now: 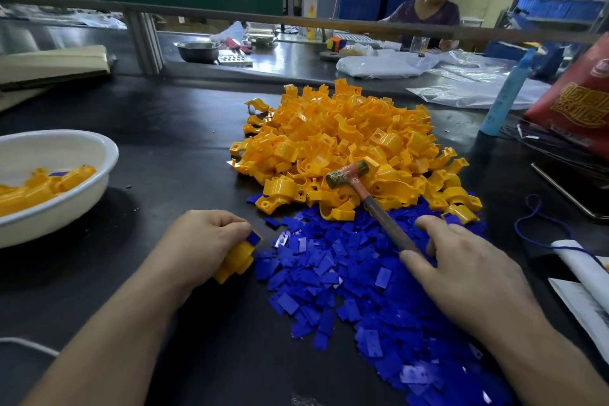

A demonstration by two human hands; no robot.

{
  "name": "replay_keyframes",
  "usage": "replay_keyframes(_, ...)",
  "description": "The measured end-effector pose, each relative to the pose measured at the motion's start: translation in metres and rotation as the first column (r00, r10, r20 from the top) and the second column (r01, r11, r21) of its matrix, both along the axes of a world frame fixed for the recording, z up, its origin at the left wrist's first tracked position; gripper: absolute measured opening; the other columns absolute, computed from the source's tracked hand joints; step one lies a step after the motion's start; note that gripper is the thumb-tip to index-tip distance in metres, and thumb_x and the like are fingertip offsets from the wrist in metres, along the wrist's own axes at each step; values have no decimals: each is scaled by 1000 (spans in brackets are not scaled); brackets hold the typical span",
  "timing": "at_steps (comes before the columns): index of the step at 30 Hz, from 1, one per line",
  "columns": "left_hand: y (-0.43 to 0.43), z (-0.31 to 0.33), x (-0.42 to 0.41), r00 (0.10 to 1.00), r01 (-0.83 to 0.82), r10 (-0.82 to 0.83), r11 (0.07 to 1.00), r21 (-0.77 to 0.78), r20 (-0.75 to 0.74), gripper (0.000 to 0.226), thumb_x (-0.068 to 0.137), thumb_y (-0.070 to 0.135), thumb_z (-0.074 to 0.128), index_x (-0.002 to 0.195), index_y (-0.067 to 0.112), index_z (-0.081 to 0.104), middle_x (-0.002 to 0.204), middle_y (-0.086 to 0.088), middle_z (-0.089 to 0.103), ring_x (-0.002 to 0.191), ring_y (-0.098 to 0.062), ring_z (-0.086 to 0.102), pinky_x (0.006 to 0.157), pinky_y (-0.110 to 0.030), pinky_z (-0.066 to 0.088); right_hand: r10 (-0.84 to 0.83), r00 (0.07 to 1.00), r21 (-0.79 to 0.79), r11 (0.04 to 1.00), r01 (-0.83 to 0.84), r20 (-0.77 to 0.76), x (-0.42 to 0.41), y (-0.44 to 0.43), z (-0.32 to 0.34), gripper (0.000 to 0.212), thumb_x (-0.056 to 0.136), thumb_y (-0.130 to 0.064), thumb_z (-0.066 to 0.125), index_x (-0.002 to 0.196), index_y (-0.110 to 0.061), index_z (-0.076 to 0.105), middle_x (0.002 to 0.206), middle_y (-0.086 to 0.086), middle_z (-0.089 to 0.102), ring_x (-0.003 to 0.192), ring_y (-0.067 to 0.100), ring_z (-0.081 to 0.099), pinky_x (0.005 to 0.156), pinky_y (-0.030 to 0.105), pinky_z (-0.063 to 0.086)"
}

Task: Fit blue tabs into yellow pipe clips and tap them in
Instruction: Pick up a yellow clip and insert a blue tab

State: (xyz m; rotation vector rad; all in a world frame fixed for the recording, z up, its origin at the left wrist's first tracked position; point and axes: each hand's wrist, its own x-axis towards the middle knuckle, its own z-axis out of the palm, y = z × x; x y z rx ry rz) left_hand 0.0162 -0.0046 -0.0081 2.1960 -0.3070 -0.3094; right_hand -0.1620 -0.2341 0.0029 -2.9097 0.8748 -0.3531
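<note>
My left hand (201,241) grips a yellow pipe clip (235,260) against the dark table, with a blue tab (253,237) sitting in its top end. My right hand (461,269) lies over the spread of loose blue tabs (346,277), its fingers around the lower handle of a small hammer (369,199). The hammer's head rests on the big heap of yellow clips (349,142) behind the tabs.
A white bowl (82,204) at the left holds several assembled clips. A blue tube (504,99), a red bag (580,99), papers (586,287) and a metal rack stand at the right. Across the bench rail sits another person (428,6).
</note>
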Motion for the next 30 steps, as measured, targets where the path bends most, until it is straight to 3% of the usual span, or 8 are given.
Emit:
replay_keyframes(5, -1, 0, 0, 999, -23, 23, 1000, 15, 27, 14, 91, 31, 64, 81, 30, 73, 85, 10, 66, 76, -7, 57, 57, -24, 40, 47, 999, -23, 999, -48, -27, 1, 6, -2, 29, 89, -51, 47, 116, -40, 42, 93, -15, 48, 81, 9, 47, 61, 28, 33)
replay_keyframes(11, -1, 0, 2, 987, -10, -28, 972, 235, 159, 24, 96, 36, 54, 85, 27, 73, 85, 5, 65, 75, -9, 54, 57, -22, 39, 85, 992, -2, 996, -85, 95, 0, 8, 2, 13, 92, -38, 45, 103, -34, 51, 78, -12, 46, 69, 6, 45, 52, 18, 28)
replay_keyframes(15, 0, 2, 3, 988, 3, -45, 963, 268, 151, 28, 96, 41, 53, 82, 27, 73, 85, 6, 66, 73, -7, 54, 55, -24, 37, 93, 957, 262, 950, -168, 276, -1, 15, 9, 11, 94, -34, 46, 95, -35, 57, 69, -4, 55, 60, 10, 53, 51, 27, 40)
replay_keyframes(17, 4, 3, 5, 989, 20, -61, 959, 283, 137, 30, 92, 50, 55, 98, 27, 73, 95, 4, 67, 79, -9, 57, 62, -26, 43, 47, 935, 439, 874, -209, 351, -2, 20, 16, 14, 93, -32, 46, 95, -38, 58, 64, 1, 61, 54, 15, 58, 47, 33, 49)
replay_keyframes(19, 8, 5, 6, 990, 46, -93, 927, 371, 109, 55, 81, 63, 61, 120, 24, 65, 113, 2, 65, 94, -15, 60, 75, -31, 50, 9, 926, 573, 783, -241, 378, -6, 27, 24, 18, 94, -31, 45, 99, -43, 57, 60, 2, 64, 47, 16, 61, 44, 31, 53)
replay_keyframes(21, 10, 8, 5, 988, 56, -119, 867, 495, 97, 77, 68, 71, 67, 127, 23, 58, 121, 2, 59, 101, -16, 58, 82, -32, 52, 17, 920, 610, 744, -274, 392, -8, 35, 32, 20, 92, -34, 45, 99, -50, 54, 57, 4, 64, 43, 17, 60, 41, 28, 52)
replay_keyframes(26, 5, 9, -1, 969, 44, -189, 769, 638, 161, 53, 68, 63, 71, 102, 27, 55, 103, 4, 57, 89, -16, 55, 67, -30, 44, 139, 924, 631, 693, -348, 357, -14, 57, 41, 29, 90, -41, 48, 106, -64, 43, 57, -5, 64, 41, 7, 56, 41, 15, 46)
replay_keyframes(30, 6, 9, -1, 959, 48, -211, 782, 621, 191, 41, 75, 57, 70, 98, 25, 58, 96, 4, 58, 85, -16, 56, 65, -31, 45, 349, 919, 557, 733, -390, 185, -15, 70, 35, 44, 92, -41, 50, 105, -77, 26, 81, -23, 62, 63, -2, 60, 57, 17, 49)
